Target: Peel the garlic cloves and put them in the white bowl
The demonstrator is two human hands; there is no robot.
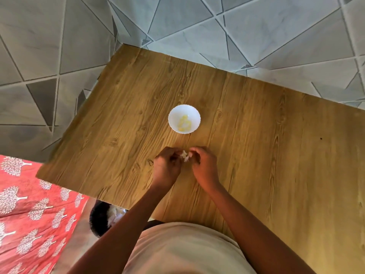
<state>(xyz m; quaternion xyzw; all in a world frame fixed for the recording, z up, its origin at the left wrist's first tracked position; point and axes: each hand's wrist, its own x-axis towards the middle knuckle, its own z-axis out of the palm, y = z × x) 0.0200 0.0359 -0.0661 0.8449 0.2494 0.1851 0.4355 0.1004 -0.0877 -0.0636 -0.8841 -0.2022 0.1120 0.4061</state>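
Nearest you, your pale shirt (183, 252) fills the bottom edge, cut off by the frame. Both forearms reach out from it over the wooden table (266, 155).

Head view: your left hand (166, 165) and right hand (204, 167) meet above the tabletop, fingers curled in, both pinching one small whitish piece, the garlic clove (185, 155). Only a scrap of it shows between the fingertips; whether skin is on or partly off, you cannot tell. The fingertips themselves are blurred.

Beyond the hands, apart from them, stands the white bowl (173, 118) with a scalloped rim. Pale yellow peeled cloves (184, 123) lie in its bottom; glare washes them out, so their number is unclear.

Below the table's near-left edge sits a dark round container (97, 220) holding something whitish, half hidden by the table and your left arm. Red cloth with white tree print (29, 214) lies at the left. Grey triangle-patterned floor tiles (256, 26) surround the table.
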